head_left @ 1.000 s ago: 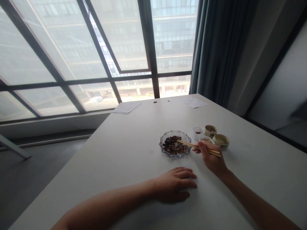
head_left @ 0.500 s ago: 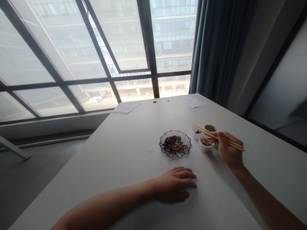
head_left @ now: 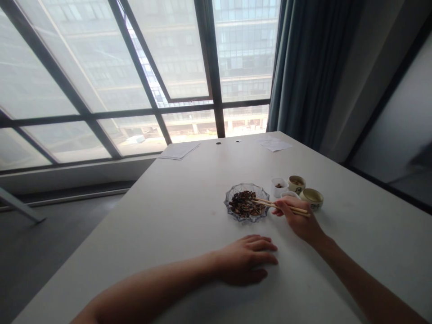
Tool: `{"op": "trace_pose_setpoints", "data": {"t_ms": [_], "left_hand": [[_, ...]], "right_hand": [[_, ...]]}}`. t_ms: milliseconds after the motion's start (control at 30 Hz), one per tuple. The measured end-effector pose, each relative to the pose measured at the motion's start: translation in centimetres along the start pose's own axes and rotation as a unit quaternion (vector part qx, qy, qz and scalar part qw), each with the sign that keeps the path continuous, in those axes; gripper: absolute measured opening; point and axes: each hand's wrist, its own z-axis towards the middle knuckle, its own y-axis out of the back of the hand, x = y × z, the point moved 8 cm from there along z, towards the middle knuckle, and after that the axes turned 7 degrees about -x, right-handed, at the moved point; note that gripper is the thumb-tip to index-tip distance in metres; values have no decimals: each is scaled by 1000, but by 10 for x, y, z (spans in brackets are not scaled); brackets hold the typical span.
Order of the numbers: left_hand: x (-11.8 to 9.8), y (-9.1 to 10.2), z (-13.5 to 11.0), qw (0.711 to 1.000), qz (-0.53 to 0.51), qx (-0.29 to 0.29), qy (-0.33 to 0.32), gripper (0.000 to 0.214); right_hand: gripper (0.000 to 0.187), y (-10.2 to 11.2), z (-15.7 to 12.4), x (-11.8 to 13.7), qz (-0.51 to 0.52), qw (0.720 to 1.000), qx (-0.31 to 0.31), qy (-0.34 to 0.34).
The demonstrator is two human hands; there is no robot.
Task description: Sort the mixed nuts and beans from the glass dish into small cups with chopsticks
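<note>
1. The chopsticks [head_left: 286, 207] are pale wood or bamboo, smooth with a slight sheen.
2. The scalloped glass dish [head_left: 261, 213] is clear and glossy, with a ridged, moulded surface.
3. The dark flakes [head_left: 243, 204] in the dish look dry and rough.
4. The near cup [head_left: 312, 198] and the far cup [head_left: 296, 184] are glazed ceramic, smooth and shiny.
5. The small white square pot [head_left: 279, 191] is smooth; plastic or ceramic cannot be told.
6. The white tabletop [head_left: 168, 225] is smooth and matt.
7. The paper sheet [head_left: 178, 150] is thin and matt.
8. The blue-grey curtain [head_left: 312, 67] is matt cloth in soft folds.
9. The dark window frame [head_left: 216, 90] looks like matt-finished metal.
</note>
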Motion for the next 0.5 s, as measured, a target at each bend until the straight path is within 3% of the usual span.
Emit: {"op": "trace_pose_setpoints", "data": {"t_ms": [233,500], "left_hand": [[0,0,0,1000,1,-5,-2,39],[2,-2,-2,1000,4,8,4,40]], "right_hand": [[46,-9,1,6,6,999,28,20],[48,-14,1,5,16,999,14,33]]}}
